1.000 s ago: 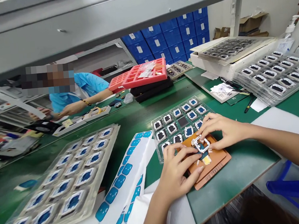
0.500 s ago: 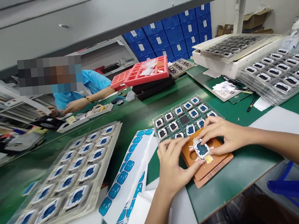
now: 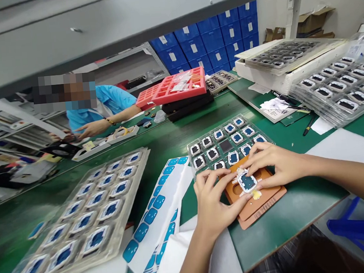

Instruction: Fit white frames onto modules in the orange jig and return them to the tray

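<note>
A small white-rimmed square frame with a dark blue film face (image 3: 247, 182) lies on an orange fixture plate (image 3: 264, 203) at the table's front edge. My left hand (image 3: 213, 199) reaches round its left side, thumb at the lower rim and index finger at the upper left. My right hand (image 3: 272, 163) bends over from the right, with fingertips and thumb on the right rim. Behind the plate, a clear tray (image 3: 193, 173) holds several similar frames, some blue-faced and some black, and one pocket shows no frame. Sheets of blue stickers (image 3: 152, 236) lie left of my left hand.
A large tray of blue-faced frames (image 3: 146, 165) stands at left. Stacked trays (image 3: 323, 111) and a white foam box (image 3: 259, 76) are at right, near a black pen (image 3: 308, 125). Red trays (image 3: 178, 95) sit farther back. A person in blue (image 3: 115, 100) works opposite. A shelf beam (image 3: 146, 20) crosses overhead.
The whole view has shifted slightly. Both hands keep nearly the same hold on the frame over the orange plate, with only small finger movement.
</note>
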{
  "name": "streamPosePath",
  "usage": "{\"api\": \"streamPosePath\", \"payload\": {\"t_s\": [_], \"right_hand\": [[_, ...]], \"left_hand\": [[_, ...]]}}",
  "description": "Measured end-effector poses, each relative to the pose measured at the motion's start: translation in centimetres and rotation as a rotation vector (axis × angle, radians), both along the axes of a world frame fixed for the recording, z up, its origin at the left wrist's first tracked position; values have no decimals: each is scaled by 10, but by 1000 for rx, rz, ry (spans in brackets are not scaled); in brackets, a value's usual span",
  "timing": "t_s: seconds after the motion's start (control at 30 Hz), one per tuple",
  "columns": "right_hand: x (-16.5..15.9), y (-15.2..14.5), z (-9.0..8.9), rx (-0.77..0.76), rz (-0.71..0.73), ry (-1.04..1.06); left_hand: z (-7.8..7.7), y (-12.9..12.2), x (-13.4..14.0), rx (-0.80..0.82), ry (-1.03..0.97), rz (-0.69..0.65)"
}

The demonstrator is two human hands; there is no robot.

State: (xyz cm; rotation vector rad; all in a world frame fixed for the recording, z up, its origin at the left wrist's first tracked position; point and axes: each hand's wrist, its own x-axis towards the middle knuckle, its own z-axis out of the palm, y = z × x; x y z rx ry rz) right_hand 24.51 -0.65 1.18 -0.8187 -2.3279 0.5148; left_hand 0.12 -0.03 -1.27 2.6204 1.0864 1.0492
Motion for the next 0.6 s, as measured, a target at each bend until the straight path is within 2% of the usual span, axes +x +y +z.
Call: {"api": "streamPosePath", "payload": {"t_s": [0.47, 0.6], "right_hand": [[-1, 0, -2, 12, -3, -3], [0, -1, -1, 5, -5, -40]], "left_hand": [[1, 0, -1, 9, -5, -39], [0, 0, -1, -25, 60, -23]]}}
